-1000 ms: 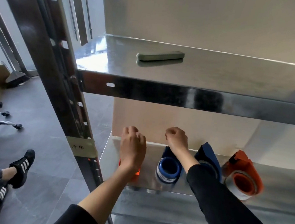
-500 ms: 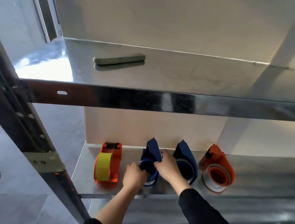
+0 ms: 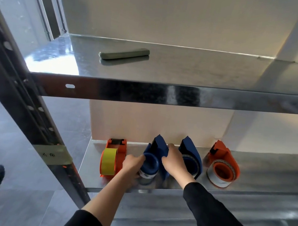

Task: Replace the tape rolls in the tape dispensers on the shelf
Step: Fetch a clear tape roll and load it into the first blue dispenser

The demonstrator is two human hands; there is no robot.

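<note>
Four tape dispensers stand in a row on the lower shelf (image 3: pixel 267 174), low in the centre of the frame: an orange dispenser with a yellow roll (image 3: pixel 113 157) at the left, two blue ones in the middle, and an orange dispenser with a pale roll (image 3: pixel 223 169) at the right. Both hands are on the left blue dispenser (image 3: pixel 158 147). The left hand (image 3: pixel 132 164) is curled round its tape roll (image 3: pixel 148 170) at the front. The right hand (image 3: pixel 173 162) clasps the hard plastic shell from the right, just beside the second blue dispenser (image 3: pixel 192 158). The roll looks light and stiff, with smooth sides, and it probably sits snugly on its hub. It is best gripped round the outer rim and drawn straight off sideways. The shell is light too and could skid on the glossy metal, so the bracing hand should hold the body low, clear of the cutter at the top.
</note>
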